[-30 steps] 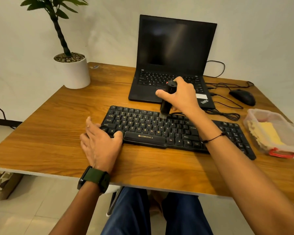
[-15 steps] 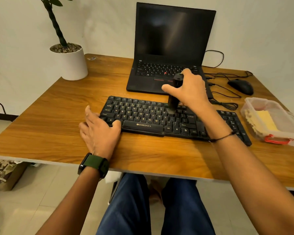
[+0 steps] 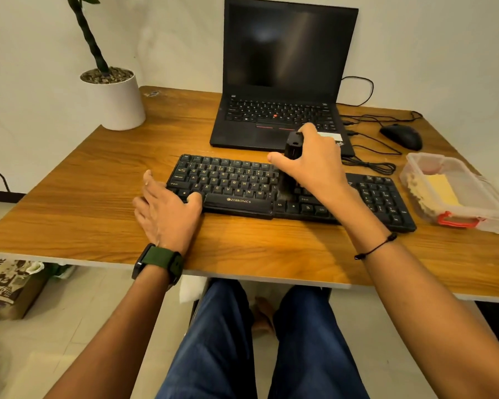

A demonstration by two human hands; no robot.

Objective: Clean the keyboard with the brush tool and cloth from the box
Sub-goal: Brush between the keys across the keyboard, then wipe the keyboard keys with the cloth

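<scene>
Wood-grain worktop [image 3: 98, 203], pale front edge. Landmark: keyboard [image 3: 242, 182], black, lying near the front, centre. Behind it, an open laptop [image 3: 271, 131], screen dark. Far left of the keyboard, at the back corner, a white pot [image 3: 118, 102] with pebbles and a plant stem. Right of the keyboard, a clear plastic box [image 3: 478, 197] with red latch, yellow cloth inside. Behind the keyboard's right end, a black mouse [image 3: 402, 136] and loose black cables [image 3: 369, 165].

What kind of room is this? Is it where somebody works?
Probably a home office or study corner: a wooden desk holds an open laptop, a separate keyboard and a mouse, with a potted plant at the wall.
</scene>
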